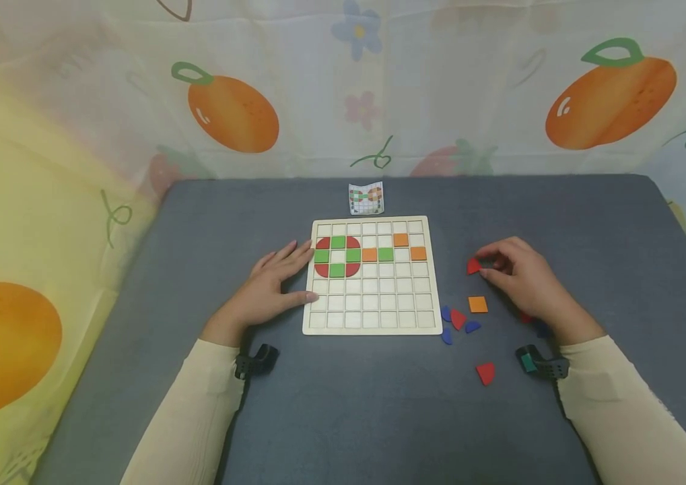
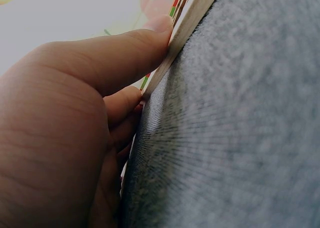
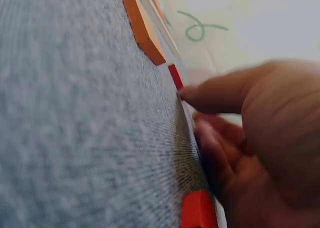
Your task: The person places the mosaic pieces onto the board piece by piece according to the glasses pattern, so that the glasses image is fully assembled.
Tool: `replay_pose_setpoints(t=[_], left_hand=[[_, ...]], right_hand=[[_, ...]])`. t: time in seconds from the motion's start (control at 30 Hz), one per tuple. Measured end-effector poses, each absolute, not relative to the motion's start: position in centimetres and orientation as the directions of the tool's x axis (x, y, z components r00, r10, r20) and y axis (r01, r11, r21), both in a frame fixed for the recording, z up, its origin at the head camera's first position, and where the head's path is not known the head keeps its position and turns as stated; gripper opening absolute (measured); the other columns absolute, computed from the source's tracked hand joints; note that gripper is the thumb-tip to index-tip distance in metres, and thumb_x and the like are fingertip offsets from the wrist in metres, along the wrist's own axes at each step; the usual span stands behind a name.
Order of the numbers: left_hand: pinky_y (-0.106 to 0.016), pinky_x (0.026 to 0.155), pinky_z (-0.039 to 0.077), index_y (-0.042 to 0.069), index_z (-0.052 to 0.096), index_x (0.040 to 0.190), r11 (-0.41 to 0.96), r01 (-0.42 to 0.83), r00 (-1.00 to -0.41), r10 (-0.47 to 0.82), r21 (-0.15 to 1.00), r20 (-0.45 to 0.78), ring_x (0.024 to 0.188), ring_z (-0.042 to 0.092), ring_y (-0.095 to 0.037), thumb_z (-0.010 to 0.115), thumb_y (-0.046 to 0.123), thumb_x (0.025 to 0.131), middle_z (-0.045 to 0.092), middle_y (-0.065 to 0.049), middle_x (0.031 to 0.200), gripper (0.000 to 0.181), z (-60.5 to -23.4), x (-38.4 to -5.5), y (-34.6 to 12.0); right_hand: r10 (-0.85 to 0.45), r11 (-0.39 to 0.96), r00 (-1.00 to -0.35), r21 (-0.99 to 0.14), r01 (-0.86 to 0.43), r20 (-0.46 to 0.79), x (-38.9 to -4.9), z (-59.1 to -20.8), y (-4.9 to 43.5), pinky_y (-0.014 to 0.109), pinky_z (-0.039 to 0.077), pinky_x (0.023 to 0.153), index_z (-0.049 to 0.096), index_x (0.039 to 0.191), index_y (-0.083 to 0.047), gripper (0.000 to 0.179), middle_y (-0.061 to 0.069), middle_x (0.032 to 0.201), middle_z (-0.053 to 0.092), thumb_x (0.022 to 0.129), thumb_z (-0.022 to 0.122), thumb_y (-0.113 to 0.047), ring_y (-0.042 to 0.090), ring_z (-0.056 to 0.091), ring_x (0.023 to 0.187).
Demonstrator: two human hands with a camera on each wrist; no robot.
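My right hand (image 1: 515,275) pinches a red quarter-round tile (image 1: 472,266) between thumb and fingers, low over the table to the right of the board. In the right wrist view, the same tile (image 3: 176,76) shows at the thumb tip. The pale wooden grid board (image 1: 373,332) lies flat in the middle. My left hand (image 1: 270,286) rests at its left edge with fingers stretched out, fingertips and thumb at the rim. On the board, red corner tiles and green squares (image 1: 338,242) form a ring at the left; orange squares (image 1: 418,253) and another green one sit to the right.
Beside the board's right edge lie an orange square (image 1: 478,304), several blue pieces (image 1: 472,327) and a red tile (image 1: 458,319). Another red tile (image 1: 485,373) lies nearer me. More pieces are partly hidden under my right wrist. A small pattern card (image 1: 366,198) stands behind the board.
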State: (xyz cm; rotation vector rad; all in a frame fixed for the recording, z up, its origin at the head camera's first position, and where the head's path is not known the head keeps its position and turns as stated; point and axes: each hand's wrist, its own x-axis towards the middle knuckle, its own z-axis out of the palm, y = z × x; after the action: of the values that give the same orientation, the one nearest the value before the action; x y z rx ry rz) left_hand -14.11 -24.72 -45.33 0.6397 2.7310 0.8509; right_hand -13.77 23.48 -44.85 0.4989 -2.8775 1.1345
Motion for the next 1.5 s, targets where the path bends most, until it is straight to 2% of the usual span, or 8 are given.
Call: replay_pose_setpoints(t=[0.1,0.23,0.5,0.97,1.27,1.5], left_hand=[[-0.054,0.128,0.003,0.018,0.031,0.173,0.737,0.344,-0.883,0.464,0.581,-0.066,0.165,0.007,-0.019,0.079,0.05,0.099,0.022,0.008,0.178,0.094,-45.3,-14.1,-24.7],[-0.054,0.128,0.002,0.018,0.031,0.173,0.739,0.339,-0.885,0.461,0.583,-0.07,0.166,0.007,-0.02,0.079,0.05,0.099,0.022,0.008,0.178,0.094,-45.2,-14.1,-24.6],[-0.054,0.128,0.002,0.018,0.032,0.173,0.743,0.333,-0.885,0.458,0.581,-0.079,0.166,0.007,-0.02,0.079,0.05,0.099,0.023,0.007,0.178,0.093,-45.0,-14.1,-24.4],[-0.054,0.129,0.002,0.019,0.031,0.173,0.744,0.334,-0.886,0.457,0.579,-0.076,0.166,0.006,-0.019,0.08,0.05,0.099,0.022,0.009,0.178,0.094,-45.2,-14.1,-24.6],[-0.054,0.128,0.002,0.019,0.031,0.173,0.742,0.335,-0.885,0.459,0.581,-0.075,0.166,0.006,-0.019,0.078,0.051,0.099,0.023,0.008,0.178,0.093,-45.1,-14.1,-24.7],[-0.055,0.129,0.002,0.019,0.031,0.173,0.746,0.328,-0.889,0.452,0.579,-0.078,0.166,0.006,-0.02,0.079,0.052,0.098,0.023,0.008,0.178,0.095,-45.1,-14.1,-24.6]], right_hand=[[-0.249,0.71,-0.963,-0.656,-0.255,0.105,-13.7,-44.9,23.4,0.046,0.046,0.081,0.076,0.124,0.001,0.025,0.015,0.113,0.062,0.102,0.08,-0.01,0.028,0.057,0.093],[-0.265,0.719,-0.961,-0.647,-0.255,0.083,-13.8,-44.9,23.3,0.051,0.046,0.084,0.076,0.128,0.0,0.035,0.015,0.114,0.061,0.101,0.083,-0.02,0.03,0.057,0.095],[-0.286,0.729,-0.956,-0.633,-0.259,0.062,-13.7,-45.0,22.9,0.055,0.048,0.09,0.076,0.128,-0.003,0.032,0.016,0.117,0.061,0.101,0.083,-0.02,0.033,0.059,0.101],[-0.255,0.755,-0.959,-0.595,-0.275,0.119,-13.7,-44.8,22.4,0.05,0.048,0.081,0.078,0.118,-0.002,0.03,0.011,0.106,0.064,0.098,0.087,-0.023,0.028,0.059,0.091],[-0.23,0.724,-0.961,-0.633,-0.273,0.152,-13.7,-43.8,21.3,0.048,0.049,0.081,0.077,0.118,-0.005,0.03,0.01,0.106,0.066,0.098,0.087,-0.025,0.026,0.06,0.091],[-0.216,0.676,-0.967,-0.695,-0.246,0.132,-14.2,-42.8,19.2,0.05,0.056,0.082,0.072,0.124,-0.004,0.032,0.011,0.107,0.075,0.1,0.085,-0.019,0.028,0.071,0.092]])
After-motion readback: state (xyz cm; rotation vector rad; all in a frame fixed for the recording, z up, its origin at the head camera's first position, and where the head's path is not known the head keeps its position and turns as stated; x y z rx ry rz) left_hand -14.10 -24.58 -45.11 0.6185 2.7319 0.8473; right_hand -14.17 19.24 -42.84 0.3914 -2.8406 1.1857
